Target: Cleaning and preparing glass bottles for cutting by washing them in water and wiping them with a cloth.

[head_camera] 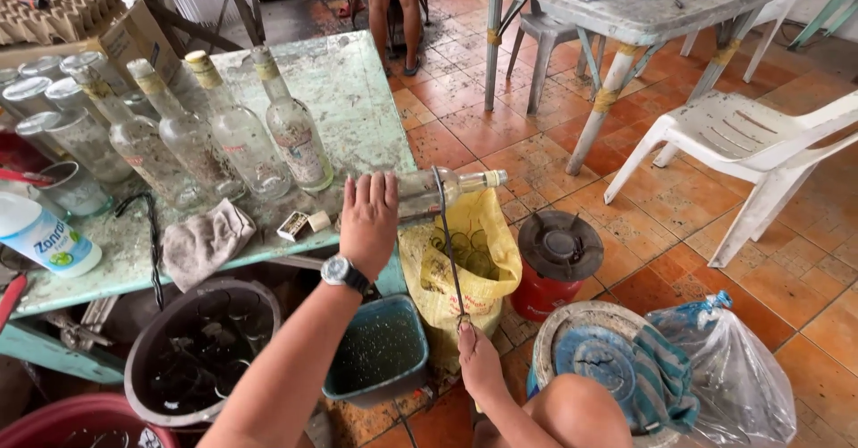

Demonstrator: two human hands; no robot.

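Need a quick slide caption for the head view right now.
Left hand pins a clear glass bottle at the table edge while right hand pulls a thin cord looped around it.

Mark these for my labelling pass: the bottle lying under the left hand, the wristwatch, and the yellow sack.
lying bottle [451, 187], head view, clear neck end.
wristwatch [338, 271], head view, its face.
yellow sack [487, 233], head view, upper right side.

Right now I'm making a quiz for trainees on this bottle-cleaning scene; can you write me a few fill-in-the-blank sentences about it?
1. The left hand presses a clear bottle lying on its ____.
2. The right hand holds a thin, dark ____ that loops over the bottle.
3. Under the bottle's neck hangs a ____ sack.
4. The left wrist wears a ____.

Missing words: side; wire; yellow; watch
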